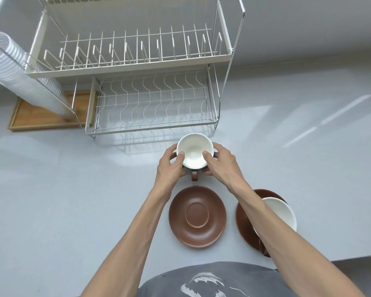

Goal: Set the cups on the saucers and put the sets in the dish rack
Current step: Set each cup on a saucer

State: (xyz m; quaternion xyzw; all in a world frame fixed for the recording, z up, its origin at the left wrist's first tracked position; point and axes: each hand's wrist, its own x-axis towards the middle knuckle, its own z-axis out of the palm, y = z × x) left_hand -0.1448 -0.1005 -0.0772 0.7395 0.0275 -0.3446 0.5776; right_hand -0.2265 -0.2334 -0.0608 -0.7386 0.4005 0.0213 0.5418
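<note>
A brown cup with a white inside [195, 149] is held between both hands in front of the dish rack [150, 125], its handle pointing toward me. My left hand [171, 165] grips its left side and my right hand [220, 161] its right side, thumbs on the rim. A saucer seems to lie under the cup, mostly hidden by my fingers. Closer to me a bare brown saucer [197, 216] lies on the counter. To its right a second cup [281, 213] stands on another brown saucer [244, 221], partly hidden by my right forearm.
The two-tier wire rack has an upper plate tier [129, 65] and a lower wavy-wire shelf, both without dishes. A stack of clear plastic cups [19, 76] leans at the rack's left over a wooden tray [41, 118]. The grey counter's edge [351, 257] runs at lower right.
</note>
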